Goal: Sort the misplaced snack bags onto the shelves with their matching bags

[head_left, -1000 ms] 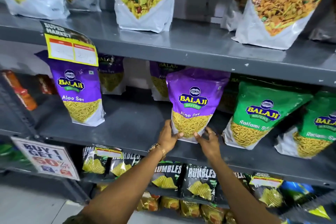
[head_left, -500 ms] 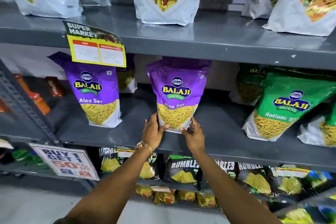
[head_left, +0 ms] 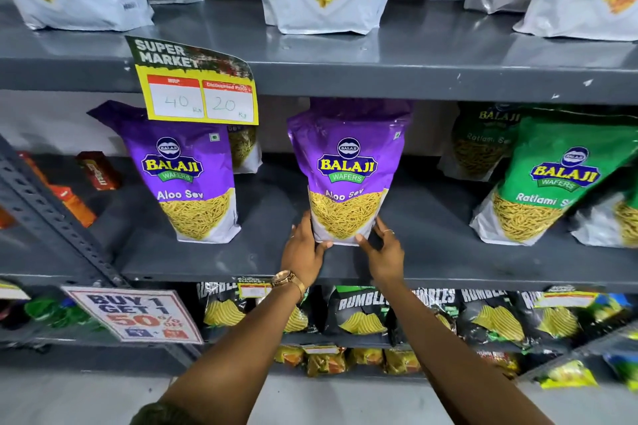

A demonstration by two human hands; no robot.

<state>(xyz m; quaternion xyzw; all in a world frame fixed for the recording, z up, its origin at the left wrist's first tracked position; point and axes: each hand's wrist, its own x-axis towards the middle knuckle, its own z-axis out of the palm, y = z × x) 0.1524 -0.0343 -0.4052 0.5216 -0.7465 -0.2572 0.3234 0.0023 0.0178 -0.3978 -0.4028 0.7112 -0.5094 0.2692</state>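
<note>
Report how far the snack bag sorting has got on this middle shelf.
Done: the purple Aloo Sev bag stands upright on the middle shelf, in the purple group, right of another Aloo Sev bag. In hand: the left hand and right hand hold its bottom corners. Left: letting go. The green Ratlami Sev bags sit together; no other misplaced bag is visible here.

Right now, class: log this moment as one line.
hands: both on purple Aloo Sev bag | bag: upright, middle shelf
</note>
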